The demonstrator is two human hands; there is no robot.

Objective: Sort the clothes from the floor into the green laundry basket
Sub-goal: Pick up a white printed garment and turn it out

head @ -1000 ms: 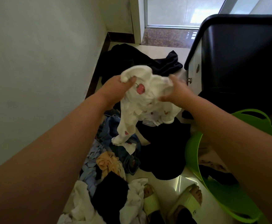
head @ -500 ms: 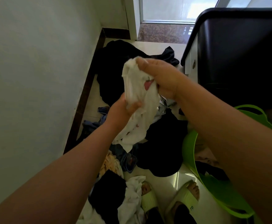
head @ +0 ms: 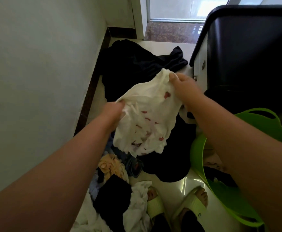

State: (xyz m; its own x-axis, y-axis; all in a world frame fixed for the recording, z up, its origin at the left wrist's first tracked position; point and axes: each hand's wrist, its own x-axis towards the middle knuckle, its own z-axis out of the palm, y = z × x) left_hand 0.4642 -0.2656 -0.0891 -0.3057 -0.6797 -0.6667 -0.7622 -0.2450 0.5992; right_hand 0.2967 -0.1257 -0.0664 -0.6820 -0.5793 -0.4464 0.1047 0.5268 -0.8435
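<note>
Both hands up in front, holding one white garment (head: 147, 121) with small red/pink print between them, above the floor pile. Left hand (head: 111, 113) grips its lower-left edge, fingers curled into the cloth, knuckles toward camera. Right hand (head: 183, 87) pinches the top corner, higher and farther out than the left, thumb and fingers closed on the fabric. Garment hangs spread between the two grips, bottom hem loose below the left hand.

Green laundry basket (head: 199, 151) sits under the right forearm, to the right of the held garment; dark clothes already inside, contents partly hidden by the arm.

Below the hands on the floor: dark clothing heap (head: 168, 163) directly under the garment, tan piece (head: 110, 166) and denim piece (head: 133, 166) below the left hand, black item (head: 113, 200) and white cloth (head: 138, 206) nearer the feet. Feet in pale slippers (head: 192, 208) at bottom.

Beyond the hands: large black garment (head: 133, 64) on the floor. Dark-topped cabinet (head: 247, 52) past the right hand. Wall (head: 36, 72) left of the left arm.
</note>
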